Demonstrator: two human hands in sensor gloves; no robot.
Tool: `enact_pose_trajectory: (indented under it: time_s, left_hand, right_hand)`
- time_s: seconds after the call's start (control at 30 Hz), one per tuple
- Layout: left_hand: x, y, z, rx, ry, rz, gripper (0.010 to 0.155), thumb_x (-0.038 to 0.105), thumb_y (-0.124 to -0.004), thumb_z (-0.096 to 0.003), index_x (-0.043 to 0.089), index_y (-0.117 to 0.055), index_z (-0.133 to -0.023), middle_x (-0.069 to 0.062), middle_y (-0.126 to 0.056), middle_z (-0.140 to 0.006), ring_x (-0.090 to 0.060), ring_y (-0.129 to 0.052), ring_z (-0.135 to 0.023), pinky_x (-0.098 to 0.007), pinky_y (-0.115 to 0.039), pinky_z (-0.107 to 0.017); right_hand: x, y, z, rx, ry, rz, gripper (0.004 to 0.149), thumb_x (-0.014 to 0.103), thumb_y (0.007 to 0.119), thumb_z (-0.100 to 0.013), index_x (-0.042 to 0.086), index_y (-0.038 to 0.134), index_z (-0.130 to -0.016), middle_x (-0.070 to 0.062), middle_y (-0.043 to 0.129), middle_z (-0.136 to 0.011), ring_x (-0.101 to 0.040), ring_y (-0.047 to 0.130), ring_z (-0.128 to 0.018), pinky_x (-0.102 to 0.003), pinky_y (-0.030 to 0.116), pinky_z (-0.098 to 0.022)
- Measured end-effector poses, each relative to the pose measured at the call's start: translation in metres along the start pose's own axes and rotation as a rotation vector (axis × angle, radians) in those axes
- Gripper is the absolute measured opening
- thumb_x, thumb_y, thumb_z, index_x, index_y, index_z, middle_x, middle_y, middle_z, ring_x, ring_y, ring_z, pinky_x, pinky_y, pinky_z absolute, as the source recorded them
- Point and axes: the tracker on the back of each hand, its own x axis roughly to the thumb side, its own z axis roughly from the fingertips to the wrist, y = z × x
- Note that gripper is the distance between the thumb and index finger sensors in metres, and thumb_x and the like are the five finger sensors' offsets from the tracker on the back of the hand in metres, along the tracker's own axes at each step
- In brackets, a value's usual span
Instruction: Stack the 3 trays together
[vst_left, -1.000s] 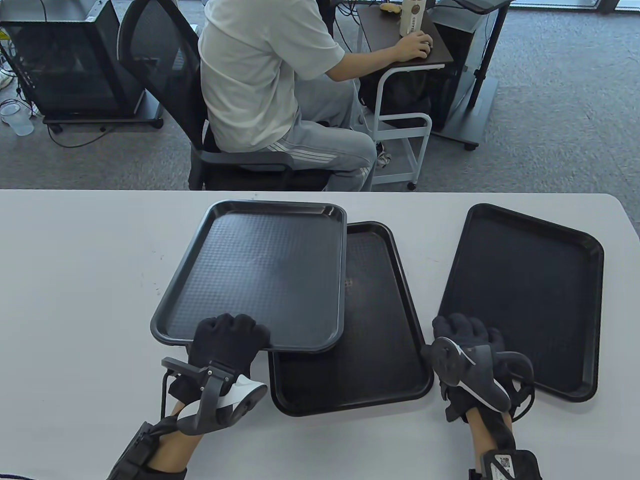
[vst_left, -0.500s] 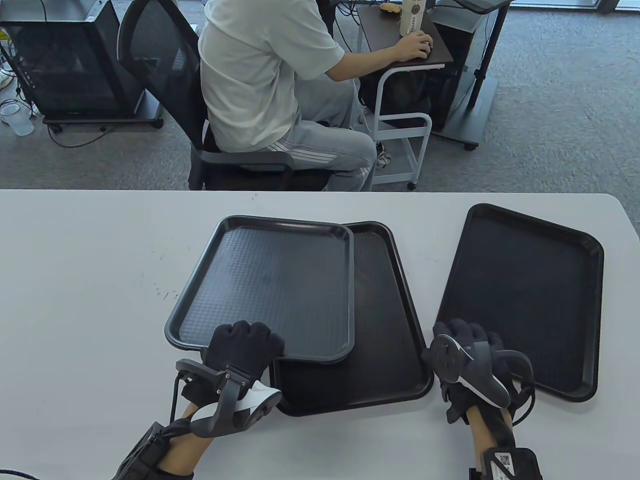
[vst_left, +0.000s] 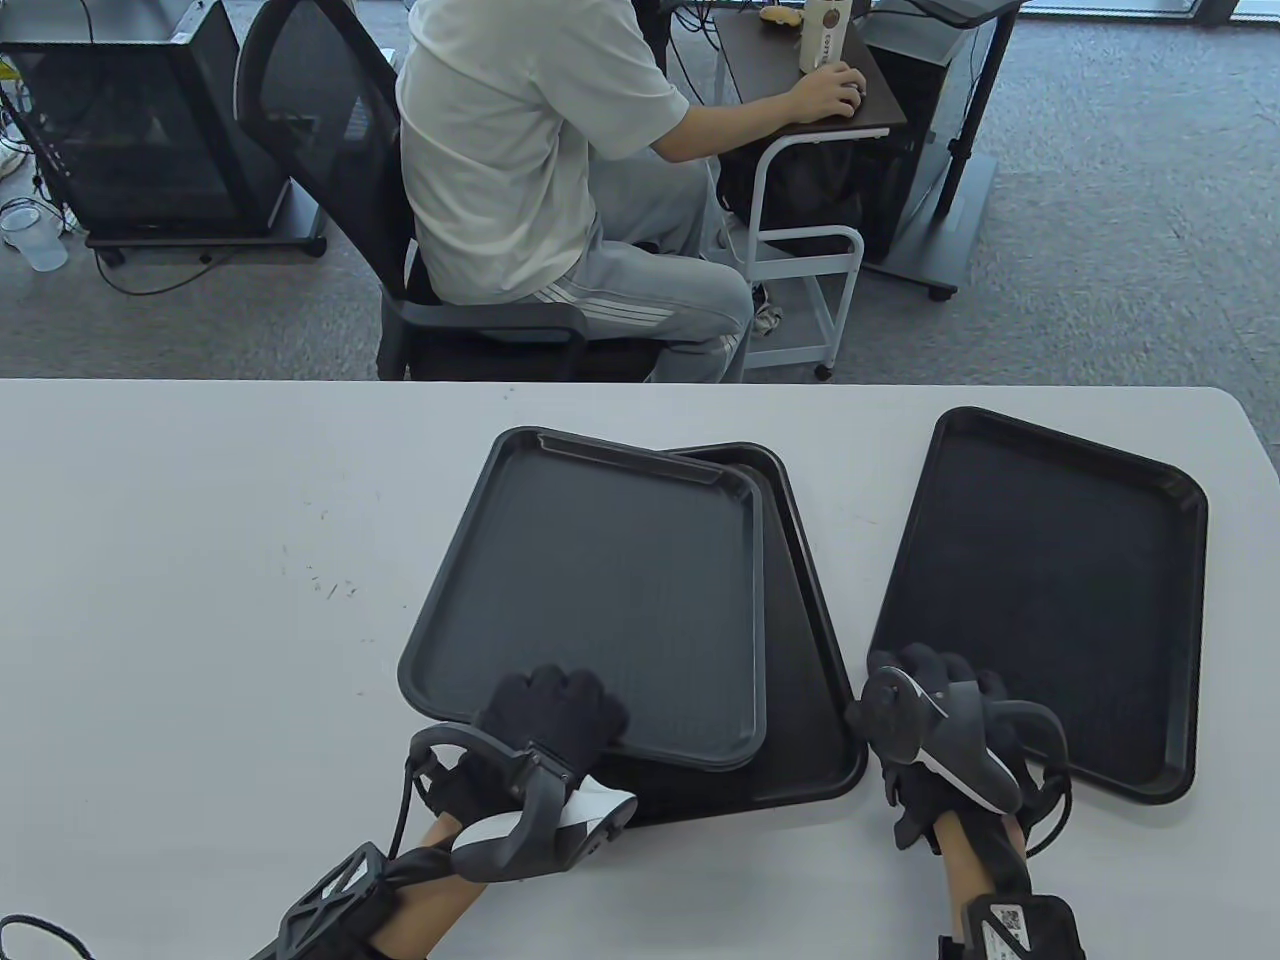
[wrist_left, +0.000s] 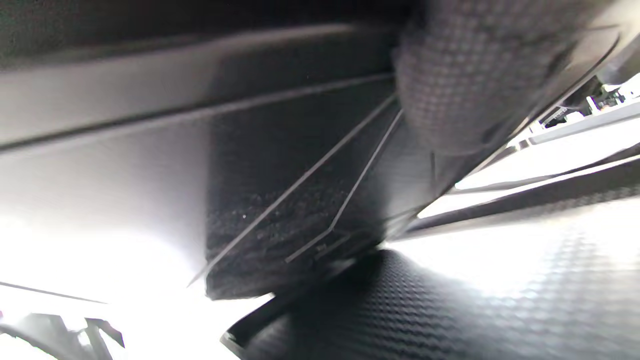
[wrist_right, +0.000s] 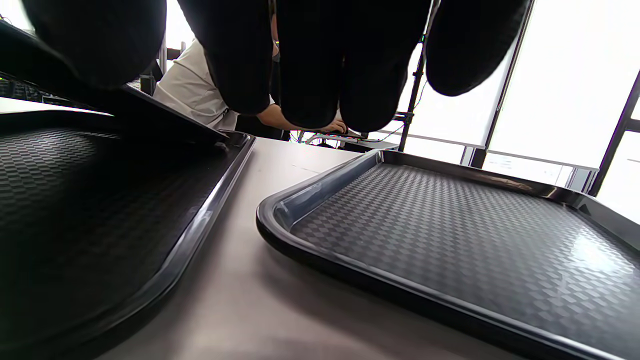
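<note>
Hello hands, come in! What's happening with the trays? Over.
Left hand grips top tray, askew over middle tray. Right hand at right tray, grip unclear. Nothing blocking.

Overhead table view facing down; wrist views low, close, both sharing the middle tray (vst_left: 800, 640) (wrist_right: 100, 200).

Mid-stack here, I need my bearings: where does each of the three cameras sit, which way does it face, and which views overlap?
Table view: overhead, facing the white table; both gloved hands, left hand, right hand.
Left wrist view: under the lifted black plastic tray, facing its underside; one blurred glove finger shows.
Right wrist view: low between the trays, facing the right-hand black tray; fingertips hang in.
Shared: both wrist views show the bottom tray.
</note>
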Motion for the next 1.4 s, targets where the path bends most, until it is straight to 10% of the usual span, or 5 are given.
enact_pose_trajectory:
  time_s: [0.53, 1.4]
  left_hand:
    - [0.040, 0.009, -0.043, -0.149, 0.052, 0.057, 0.039, 0.059, -0.092, -0.0347, 0.042, -0.087, -0.070, 0.010, -0.099, -0.073, -0.016, -0.105, -0.049, -0.039, -0.095, -0.044]
    - [0.099, -0.036, -0.032, -0.354, -0.149, 0.116, 0.051, 0.054, -0.091, -0.0367, 0.039, -0.086, -0.086, 0.005, -0.093, -0.094, -0.021, -0.108, -0.066, -0.037, -0.095, -0.048]
  right_hand:
    - [-0.005, -0.002, -0.001, -0.005, 0.013, -0.031, 0.060, 0.062, 0.073, -0.040, 0.034, 0.074, -0.093, -0.005, 0.083, -0.103, -0.034, 0.086, -0.091, -0.059, 0.070, -0.063]
    - [-0.006, 0.000, 0.000, 0.018, 0.025, -0.034, 0.059, 0.061, 0.073, -0.040, 0.034, 0.074, -0.092, -0.005, 0.083, -0.103, -0.034, 0.087, -0.091, -0.059, 0.070, -0.063]
